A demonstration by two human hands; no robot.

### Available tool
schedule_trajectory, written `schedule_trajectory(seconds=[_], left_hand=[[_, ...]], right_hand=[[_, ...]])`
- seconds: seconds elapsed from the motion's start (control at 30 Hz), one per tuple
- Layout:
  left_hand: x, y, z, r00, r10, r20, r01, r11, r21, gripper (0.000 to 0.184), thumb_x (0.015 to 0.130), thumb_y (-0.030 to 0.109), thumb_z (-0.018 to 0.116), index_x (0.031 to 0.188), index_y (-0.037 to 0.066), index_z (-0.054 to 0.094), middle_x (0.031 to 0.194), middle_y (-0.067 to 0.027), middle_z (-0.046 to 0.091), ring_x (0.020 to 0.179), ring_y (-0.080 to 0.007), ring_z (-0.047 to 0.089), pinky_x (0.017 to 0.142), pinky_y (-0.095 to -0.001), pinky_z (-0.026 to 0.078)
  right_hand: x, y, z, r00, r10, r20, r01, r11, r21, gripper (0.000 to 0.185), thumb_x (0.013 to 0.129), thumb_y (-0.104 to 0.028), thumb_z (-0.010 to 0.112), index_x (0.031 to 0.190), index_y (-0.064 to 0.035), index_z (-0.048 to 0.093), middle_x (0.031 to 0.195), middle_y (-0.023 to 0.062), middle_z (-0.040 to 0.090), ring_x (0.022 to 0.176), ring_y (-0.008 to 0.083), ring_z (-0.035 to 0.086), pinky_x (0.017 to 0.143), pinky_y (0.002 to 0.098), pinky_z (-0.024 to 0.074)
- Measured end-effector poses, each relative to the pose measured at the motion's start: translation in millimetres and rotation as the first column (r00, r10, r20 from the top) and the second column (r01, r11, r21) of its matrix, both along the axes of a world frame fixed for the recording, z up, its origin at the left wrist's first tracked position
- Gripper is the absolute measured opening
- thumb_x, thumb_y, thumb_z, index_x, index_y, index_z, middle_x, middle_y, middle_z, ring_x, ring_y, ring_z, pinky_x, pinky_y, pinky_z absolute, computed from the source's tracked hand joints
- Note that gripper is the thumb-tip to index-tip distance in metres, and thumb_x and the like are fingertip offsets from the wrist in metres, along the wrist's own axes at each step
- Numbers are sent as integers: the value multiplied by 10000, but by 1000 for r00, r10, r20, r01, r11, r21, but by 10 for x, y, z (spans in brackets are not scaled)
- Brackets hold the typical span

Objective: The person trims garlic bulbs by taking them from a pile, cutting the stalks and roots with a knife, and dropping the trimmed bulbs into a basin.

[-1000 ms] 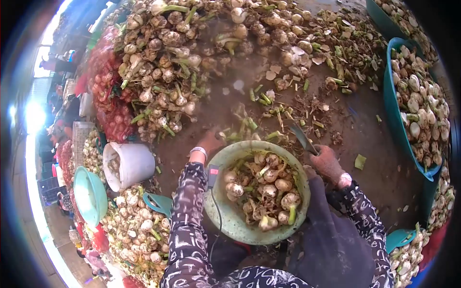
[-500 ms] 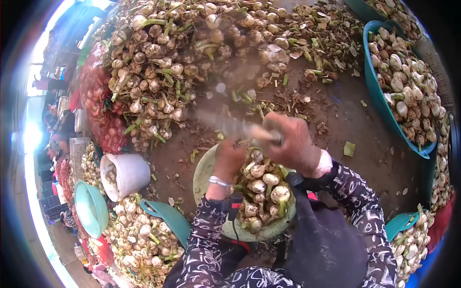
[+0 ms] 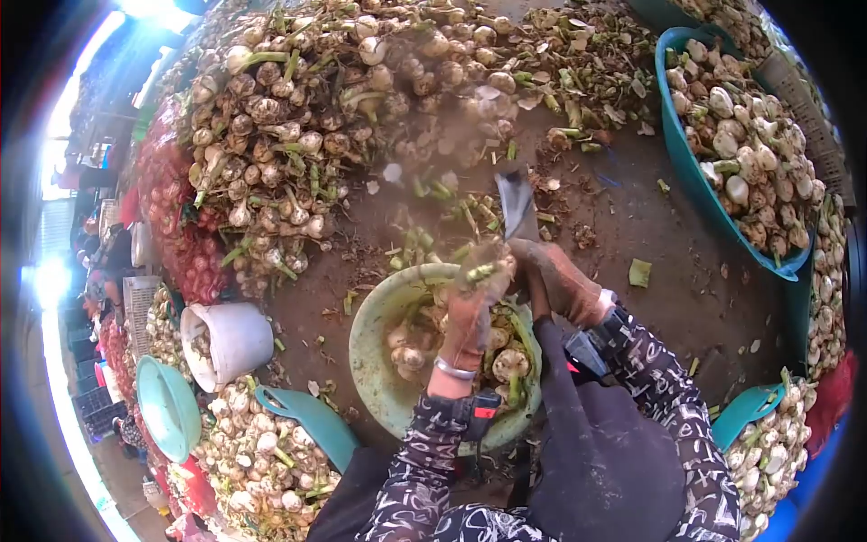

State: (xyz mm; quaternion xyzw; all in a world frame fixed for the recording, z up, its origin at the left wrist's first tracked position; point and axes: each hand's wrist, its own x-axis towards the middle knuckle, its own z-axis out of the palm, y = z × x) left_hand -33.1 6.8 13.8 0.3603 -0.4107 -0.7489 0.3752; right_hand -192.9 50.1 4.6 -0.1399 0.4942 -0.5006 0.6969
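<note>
My left hand (image 3: 470, 318) is closed above a pale green basin (image 3: 366, 366), gripping a garlic bulb (image 3: 486, 256) whose green stem shows; motion blurs its outline. Close beside it, my right hand (image 3: 567, 287) is wrapped round a knife (image 3: 517, 206), its broad blade pointing up and away from me. The knife's handle is mostly hidden by the fingers. Inside the basin lie garlic bulbs (image 3: 511, 364) with roots and short stems, partly covered by my left forearm.
A large heap of untrimmed garlic (image 3: 271, 135) rises at the far left, beside red mesh sacks (image 3: 194, 262). Cut stems and leaves (image 3: 596, 63) litter the floor. Teal tubs (image 3: 691, 172) of garlic stand right; a white bucket (image 3: 244, 343) and turquoise basin (image 3: 167, 406) stand left.
The knife has swung from pointing left to pointing up. My left hand has shifted right and up with a garlic bulb in it. The view has turned slightly right.
</note>
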Motion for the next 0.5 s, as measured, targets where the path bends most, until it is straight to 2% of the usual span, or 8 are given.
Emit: schedule_trajectory(seconds=[0.1,0.2,0.23,0.27,0.33,0.4,0.47,0.5], left_hand=[[78,-54,117,898,-86,431,288,855,-430,438,815,124,647,1217,49,489,1101,-97,603,997,-189,590,853,-312,485],[61,-66,-188,736,-176,654,435,863,-257,384,814,135,659,1164,87,510,1052,-93,611,946,-188,598,802,-320,485],[29,-67,-161,659,-167,734,477,846,-236,349,823,151,658,1139,107,517,1026,-88,609,916,-189,600,772,-324,485],[19,-96,-148,661,-169,731,480,844,-238,349,823,151,658,1139,107,517,1026,-88,609,916,-189,600,772,-324,485],[-14,-151,67,828,-317,462,384,921,-57,342,841,169,652,1143,106,505,993,-60,585,883,-169,585,748,-301,485],[65,-148,-101,841,-251,479,378,907,-188,376,833,149,674,1162,99,498,981,-32,563,870,-139,570,739,-260,490],[131,-100,-60,989,-144,26,141,985,102,413,809,139,703,1167,85,504,1007,-35,568,886,-125,567,751,-241,493],[135,-111,-90,976,-177,127,186,981,-60,504,784,148,733,1216,84,481,996,-49,592,907,-127,572,769,-258,499]], right_hand=[[-19,-22,89,990,-68,-124,71,997,19,306,819,-280,671,922,-3,592,721,69,618,581,140,595,498,257,475],[108,-40,34,937,-153,-315,113,983,-143,326,797,-298,692,936,-20,592,734,78,627,595,151,601,515,281,482],[127,-14,97,690,-70,-720,-91,979,-182,314,784,-287,703,941,-38,592,748,98,632,605,169,607,525,300,481],[120,0,149,274,-36,-961,-282,952,-116,306,770,-276,714,945,-57,593,761,118,637,614,186,613,534,320,480],[61,60,319,294,-30,-955,-295,948,-121,268,770,-281,700,912,-80,594,760,156,628,655,248,637,564,367,484],[-38,91,413,535,-72,-842,-46,992,-114,257,787,-314,671,853,-79,591,731,151,628,686,299,646,574,393,488],[-100,140,563,551,-48,-833,-63,993,-99,260,788,-329,656,805,-81,583,713,145,625,698,308,649,593,407,500],[-99,192,583,430,-22,-903,-189,975,-114,207,756,-251,679,776,-74,573,676,146,608,650,317,627,544,389,470]])
